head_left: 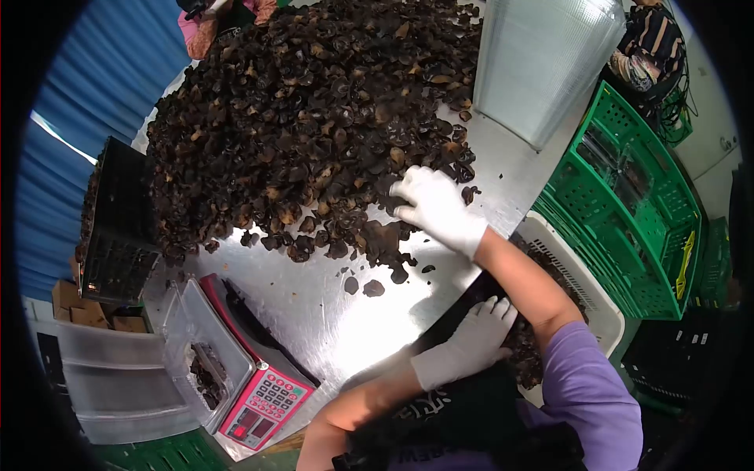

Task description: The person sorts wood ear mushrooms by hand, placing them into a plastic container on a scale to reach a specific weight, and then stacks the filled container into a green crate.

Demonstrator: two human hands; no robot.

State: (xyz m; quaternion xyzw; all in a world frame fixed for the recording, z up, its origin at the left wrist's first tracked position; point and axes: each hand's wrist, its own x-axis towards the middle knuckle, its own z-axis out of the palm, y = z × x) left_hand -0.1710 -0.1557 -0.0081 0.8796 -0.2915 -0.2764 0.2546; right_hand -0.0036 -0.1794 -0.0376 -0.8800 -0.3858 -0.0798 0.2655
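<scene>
A big heap of dark dried mushrooms (314,118) covers the far part of a steel table (330,314). My right hand (432,206), in a white glove, lies flat on the near right edge of the heap, fingers spread over the pieces. My left hand (471,339), also gloved, rests at the table's near edge with fingers together, nothing visibly in it. Beyond that hand, beside the table, a white crate (581,282) holds more dark mushrooms. On the left a clear plastic box (204,345) with a few mushrooms sits on a red scale (267,400).
A stack of clear plastic boxes (542,55) stands at the table's far right. A green crate (628,204) stands on edge right of the table. A black tray (118,220) of mushrooms sits at left. Another person's sleeve (204,23) shows at the far side.
</scene>
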